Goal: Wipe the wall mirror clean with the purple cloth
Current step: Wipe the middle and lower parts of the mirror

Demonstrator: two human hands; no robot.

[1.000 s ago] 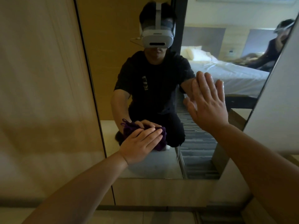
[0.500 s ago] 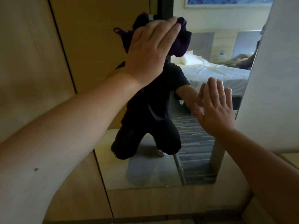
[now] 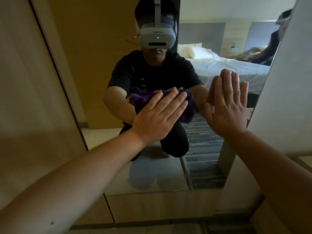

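Cloth (image 3: 187, 110): purple, bunched, pressed flat against the mirror (image 3: 104, 81) near frame centre. Mostly hidden under the left hand (image 3: 157, 119); purple shows at 1–3 o'clock of that hand, plus its reflection at 11 o'clock.

Left hand: fingers extended and held together, palm bearing the cloth onto the glass, not clenched round it. Forearm enters from 7 o'clock.

Right hand (image 3: 226, 105): at 3 o'clock of the cloth, just beside it. Flat, fingers together, empty, palm on the glass, apparently as a brace.

Mirror: tall panel set in a wood wall (image 3: 25, 98); lower edge at 6 o'clock. A white panel (image 3: 290, 81) overlaps its side at 3 o'clock. Reflection shows the person crouched and a bed (image 3: 228, 68) at 1 o'clock.

Step, judged: mid-wipe, central band of the glass. Streaks or remaining dirt cannot be made out.

Next move calls for: steady pressure, overlapping strokes toward the uncovered edges; the patch under the right palm needs that hand lifted, since it may leave prints.
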